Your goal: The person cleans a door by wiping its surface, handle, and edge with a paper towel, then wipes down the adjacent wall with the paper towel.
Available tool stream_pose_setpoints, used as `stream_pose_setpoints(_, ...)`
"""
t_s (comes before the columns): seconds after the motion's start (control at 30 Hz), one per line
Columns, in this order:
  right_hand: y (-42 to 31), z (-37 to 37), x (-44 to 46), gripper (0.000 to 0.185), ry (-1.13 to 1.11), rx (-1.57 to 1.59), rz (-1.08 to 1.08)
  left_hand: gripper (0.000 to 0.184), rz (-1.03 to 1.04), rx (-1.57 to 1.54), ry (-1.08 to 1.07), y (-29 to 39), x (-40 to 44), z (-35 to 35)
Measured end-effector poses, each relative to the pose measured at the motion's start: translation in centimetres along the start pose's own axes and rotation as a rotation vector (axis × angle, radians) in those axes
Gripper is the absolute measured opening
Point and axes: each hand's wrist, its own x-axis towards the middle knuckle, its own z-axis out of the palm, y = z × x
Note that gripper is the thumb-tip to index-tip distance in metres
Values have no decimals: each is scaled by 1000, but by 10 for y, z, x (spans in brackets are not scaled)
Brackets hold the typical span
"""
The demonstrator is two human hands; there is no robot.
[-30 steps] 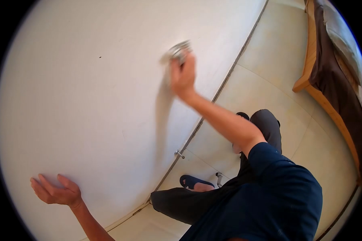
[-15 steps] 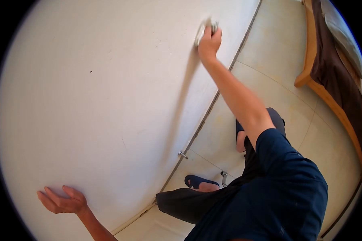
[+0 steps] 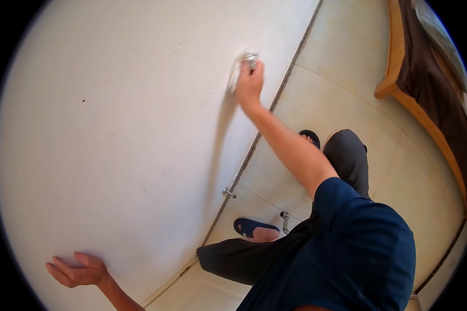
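Observation:
My right hand [image 3: 250,85] is closed on a white cloth [image 3: 235,78] high on the white wall [image 3: 124,145], close to the wall's bottom edge. Some of the cloth bunches out past the fingers, with a striped or greyish part at the top. Lower left, my left hand [image 3: 78,270] rests against the wall with its fingers apart and nothing in it. A small dark spot [image 3: 83,100] and a thin scratch [image 3: 145,189] show on the wall between the hands.
A metal door stop [image 3: 229,193] juts out at the wall's base. Another metal fitting [image 3: 285,222] stands on the tiled floor [image 3: 347,78] near my slippered foot [image 3: 257,229]. At the right is a wooden bed frame [image 3: 396,57] with a brown cloth [image 3: 425,78].
My right hand moved with the cloth up and right along the wall, then back down and left. My left hand stays against the wall, a little lower in view. The view shifted slightly.

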Motion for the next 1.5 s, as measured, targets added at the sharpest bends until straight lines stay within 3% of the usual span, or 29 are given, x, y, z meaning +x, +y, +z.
stream_pose_setpoints(0.03,4,1,14,24,-11,-2,-3,51,9,-3,5,-2,-2,-3)
stream_pose_setpoints(0.1,15,1,21,25,207,63,249,51,-1,6,11,0,2,-9)
stream_pose_setpoints(0.2,33,-2,-37,25,146,12,161,50,-17,45,-11,-1,3,-18)
stream_pose_setpoints(0.27,31,-5,-114,27,-66,-63,58,49,-18,60,-66,-6,-2,-14)
stream_pose_setpoints(0.33,14,-9,-192,25,-338,81,-2,49,-2,-4,3,-6,-3,-11)
stream_pose_setpoints(0.4,-7,-11,-236,34,-524,28,-452,50,26,44,9,-11,-5,-11)
stream_pose_setpoints(0.47,-33,-12,-250,39,-809,92,-592,52,47,90,29,-17,-9,-9)
stream_pose_setpoints(0.57,-48,-16,-237,34,-916,56,-676,50,-1,102,-4,-39,-19,-1)
stream_pose_setpoints(0.63,-45,-17,-219,27,-1037,-31,-688,50,170,177,17,-63,-24,-2)
stream_pose_setpoints(0.67,-41,-18,-215,23,-978,-30,-734,48,98,207,-41,-64,-33,-3)
stream_pose_setpoints(0.7,-33,-20,-215,23,-1017,-30,-679,46,29,241,-110,-63,-39,0)
stream_pose_setpoints(0.73,-24,-21,-219,23,-1062,-28,-624,44,134,168,8,-70,-45,6)
stream_pose_setpoints(0.8,-9,-25,-231,21,-1228,-85,-663,46,243,530,-8,-68,-81,5)
stream_pose_setpoints(0.83,-2,-26,-239,19,-1303,-101,-663,32,15,274,-167,-54,-86,0)
stream_pose_setpoints(0.9,15,-18,-259,17,-1417,-76,-545,32,16,134,-235,-50,-80,18)
stream_pose_setpoints(0.97,22,-4,-267,18,-1547,-86,-369,32,98,204,-330,-33,-52,44)
stream_pose_setpoints(1.0,21,2,-271,18,-1574,-70,-367,32,221,135,-261,-34,-27,53)
stream_pose_setpoints(1.03,21,12,-275,20,-1582,-81,-397,32,342,61,-191,-32,-8,63)
stream_pose_setpoints(1.07,22,17,-281,23,-1583,-94,-436,32,337,80,-207,-14,-3,64)
stream_pose_setpoints(1.17,34,19,-258,23,-1500,63,-349,30,130,105,-84,29,6,62)
stream_pose_setpoints(1.23,52,33,-205,25,-1352,18,-328,45,257,179,-66,38,3,91)
stream_pose_setpoints(1.27,54,38,-181,28,-1271,116,-260,45,247,184,-94,59,1,100)
stream_pose_setpoints(1.3,54,44,-158,25,-1161,167,18,44,86,33,-87,89,7,112)
stream_pose_setpoints(1.33,45,51,-143,22,-1042,275,111,43,-77,-112,-72,106,6,121)
stream_pose_setpoints(1.47,59,55,-175,19,-1040,404,131,43,-106,-128,13,145,5,138)
stream_pose_setpoints(1.5,62,56,-200,21,-1126,262,-85,43,-105,-126,33,148,5,138)
